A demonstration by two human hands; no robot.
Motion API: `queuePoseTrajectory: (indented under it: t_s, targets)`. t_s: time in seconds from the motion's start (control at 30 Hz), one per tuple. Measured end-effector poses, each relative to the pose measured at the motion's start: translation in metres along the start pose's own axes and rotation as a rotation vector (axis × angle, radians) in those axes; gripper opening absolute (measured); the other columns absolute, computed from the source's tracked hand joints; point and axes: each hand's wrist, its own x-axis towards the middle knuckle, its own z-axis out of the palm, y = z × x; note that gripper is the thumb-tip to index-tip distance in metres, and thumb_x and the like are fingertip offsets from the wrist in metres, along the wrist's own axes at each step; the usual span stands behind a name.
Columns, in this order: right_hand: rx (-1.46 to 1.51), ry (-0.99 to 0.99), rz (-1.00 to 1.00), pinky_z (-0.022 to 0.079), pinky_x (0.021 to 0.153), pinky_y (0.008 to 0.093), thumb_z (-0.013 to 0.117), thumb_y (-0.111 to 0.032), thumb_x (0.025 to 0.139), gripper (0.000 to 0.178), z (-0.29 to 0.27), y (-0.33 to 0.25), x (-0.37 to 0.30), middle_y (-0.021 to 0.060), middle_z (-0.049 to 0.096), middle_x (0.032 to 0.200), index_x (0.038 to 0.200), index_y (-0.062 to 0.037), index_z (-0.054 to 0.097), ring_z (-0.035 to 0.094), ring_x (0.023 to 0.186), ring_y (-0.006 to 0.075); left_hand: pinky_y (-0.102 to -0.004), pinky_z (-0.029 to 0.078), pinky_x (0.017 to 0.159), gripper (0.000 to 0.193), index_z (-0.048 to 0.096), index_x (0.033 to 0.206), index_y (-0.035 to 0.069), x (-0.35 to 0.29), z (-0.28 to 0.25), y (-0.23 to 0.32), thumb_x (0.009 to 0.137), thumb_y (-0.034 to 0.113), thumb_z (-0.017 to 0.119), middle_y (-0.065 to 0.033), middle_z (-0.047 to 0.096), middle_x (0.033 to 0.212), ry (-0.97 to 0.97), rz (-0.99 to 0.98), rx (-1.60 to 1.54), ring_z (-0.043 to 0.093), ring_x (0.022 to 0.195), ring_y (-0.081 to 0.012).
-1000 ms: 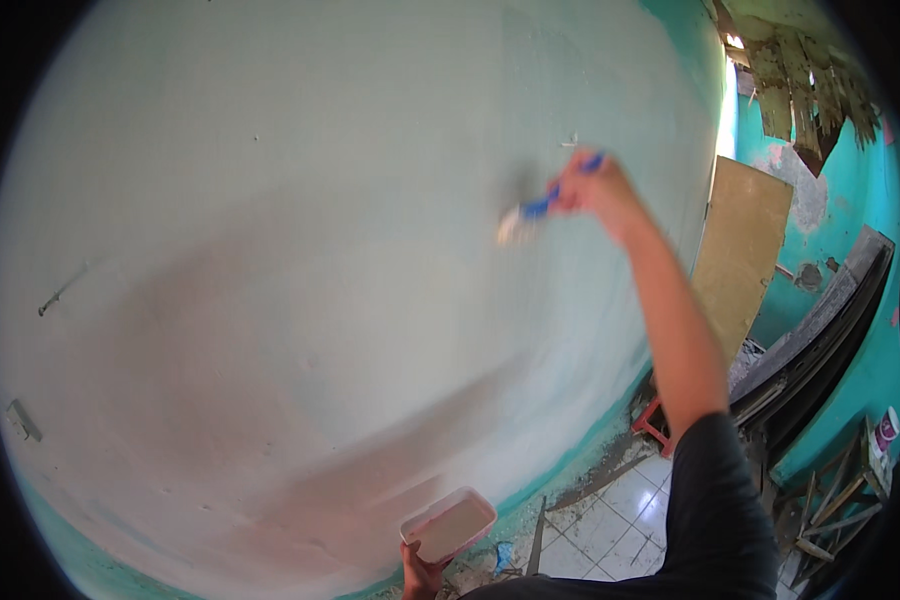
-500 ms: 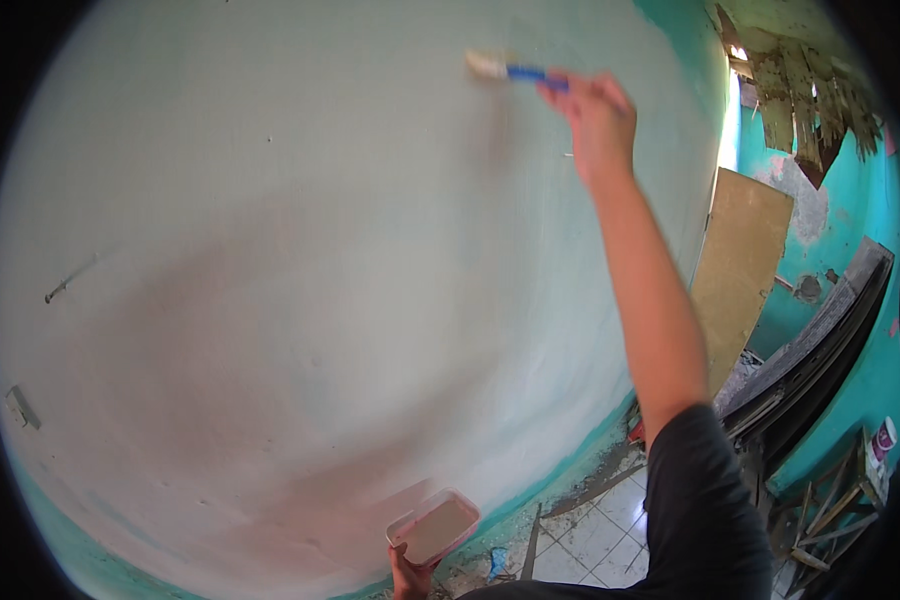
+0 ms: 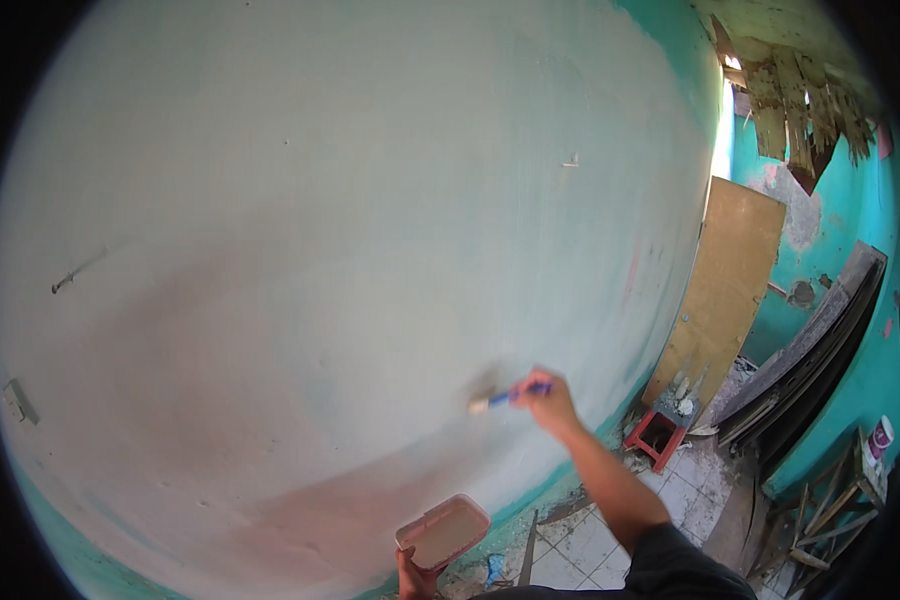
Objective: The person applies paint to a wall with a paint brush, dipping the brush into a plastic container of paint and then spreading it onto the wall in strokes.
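Pale liquid (image 3: 448,537) in tub (image 3: 467,547)

We are clasping the tub low in our left hand (image 3: 416,576), gripping a brush (image 3: 503,399) near the wall (image 3: 370,200) in our right hand (image 3: 551,399); a red stool (image 3: 655,455) is standing by a board (image 3: 728,280).

A tub (image 3: 467,543) is in the left hand (image 3: 416,578), a brush (image 3: 501,399) in the right hand (image 3: 548,394); the wall (image 3: 270,250) lies before both. Right of the hands, a board (image 3: 727,270) stands beyond a stool (image 3: 673,450).
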Motion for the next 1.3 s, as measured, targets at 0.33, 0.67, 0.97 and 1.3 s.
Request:
queuePoseTrajectory:
  t_s: [0.33,0.67,0.97,1.3]
  targets:
    - [0.143,0.157,-0.49,0.064,0.075,0.0427,0.062,0.007,0.084,0.008,-0.044,-0.397,0.193,0.0203,0.067,0.092,0.087,0.0017,0.057,0.071,0.078,0.0327,-0.0599,0.05,0.096,0.077,0.032,0.159,0.021,-0.013,-0.01,-0.003,0.096,0.058,0.056,-0.0106,0.048,0.153,-0.007,0.191,0.047,0.054,0.13,-0.0435]
    - [0.403,0.329,-0.963,0.06,0.091,0.037,0.062,0.013,0.082,0.01,-0.014,-0.383,0.213,0.0232,0.071,0.106,0.086,0.005,0.057,0.072,0.092,0.03,-0.0522,0.047,0.093,0.065,0.048,0.148,0.017,-0.017,-0.009,0.009,0.091,0.048,0.05,-0.0095,0.055,0.145,-0.119,0.195,-0.082,0.055,0.128,-0.0345]
    - [0.398,0.33,-0.577,0.056,0.091,0.0366,0.061,0.015,0.077,0.02,0.027,-0.076,0.026,0.0162,0.07,0.109,0.089,-0.0007,0.058,0.07,0.1,0.0241,-0.0654,0.051,0.098,0.053,0.045,0.144,0.016,-0.005,-0.035,-0.012,0.095,0.035,0.054,-0.0137,0.054,0.142,-0.127,0.118,-0.183,0.057,0.128,-0.04]
    - [-0.004,0.173,0.047,0.046,0.068,0.0242,0.073,0.009,0.076,0.016,0.043,0.102,-0.081,0.0023,0.067,0.084,0.08,-0.0036,0.064,0.057,0.075,0.0076,-0.0604,0.051,0.1,0.051,0.044,0.144,0.017,-0.003,-0.017,-0.006,0.096,0.032,0.052,-0.0129,0.053,0.144,-0.128,0.061,-0.163,0.055,0.131,-0.0364]
